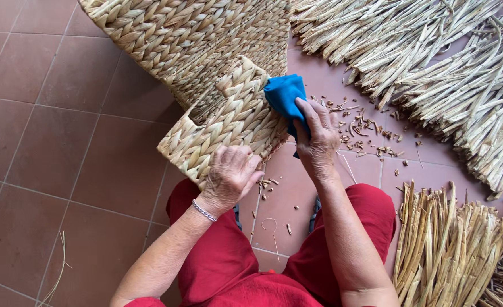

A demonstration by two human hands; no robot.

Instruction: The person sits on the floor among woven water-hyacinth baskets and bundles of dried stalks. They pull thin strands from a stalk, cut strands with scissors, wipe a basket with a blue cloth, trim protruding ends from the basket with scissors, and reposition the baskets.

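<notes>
— Down on the tiled floor [52,170], between the knees: sitting in red trousers [217,256], leaning over a woven basket [229,119] lying tipped on its side, its top running off the upper edge.

— And the hands?

— Working apart. Left hand [230,175] curling over the basket's lower rim, gripping it, a thin bracelet [204,211] circling the wrist. Right hand [318,138] pressing a blue cloth [284,95] against the basket's end, fingers [314,116] spread flat over the fabric rather than closed round it.

— Anything getting lost from sight?

— Plenty. Hiding most of the cloth's lower part under the palm; cutting off both elbows and the lap at the bottom edge. Showing only one handle slot [186,116] in the basket wall. Something dark [315,213] peeking out between the legs, too hidden for naming.

— And round about?

— Reddish-brown square tiles with pale joints. Dried reed stalks [433,62] lying fanned across the upper right, running out of view; another bundle [450,250] lying lower right, likewise cut off. Short clippings [365,128] scattering just right of the right hand, a few more [268,183] lying below the basket. Thin bent wire [273,227] resting on the tile between the knees.
</notes>
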